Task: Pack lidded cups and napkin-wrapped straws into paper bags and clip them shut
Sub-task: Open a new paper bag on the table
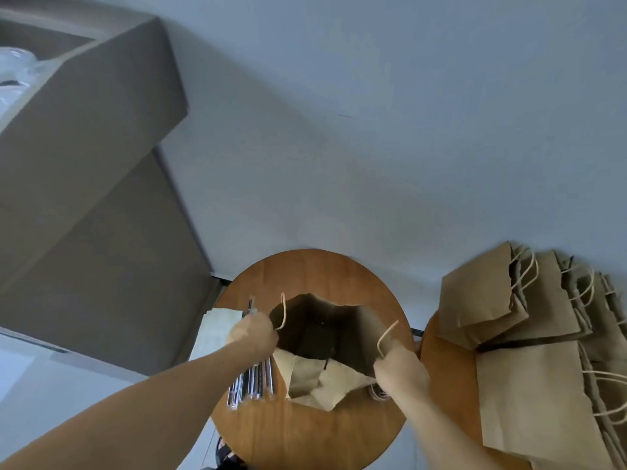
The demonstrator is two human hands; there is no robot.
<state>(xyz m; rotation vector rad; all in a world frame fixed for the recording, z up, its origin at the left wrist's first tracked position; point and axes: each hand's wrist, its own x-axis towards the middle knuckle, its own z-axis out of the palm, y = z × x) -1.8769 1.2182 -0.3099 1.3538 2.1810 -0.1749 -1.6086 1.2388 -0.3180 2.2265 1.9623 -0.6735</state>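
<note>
The paper bag (371,322) stands open in the middle of the round table (305,435). The left hand (252,334) grips its rim at 9 o'clock, the right hand (400,371) at 3 o'clock. Pulling apart too strongly may tear the paper.

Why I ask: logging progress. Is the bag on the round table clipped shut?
No, the paper bag stands with its mouth wide open, the left hand and right hand gripping its opposite sides.
</note>
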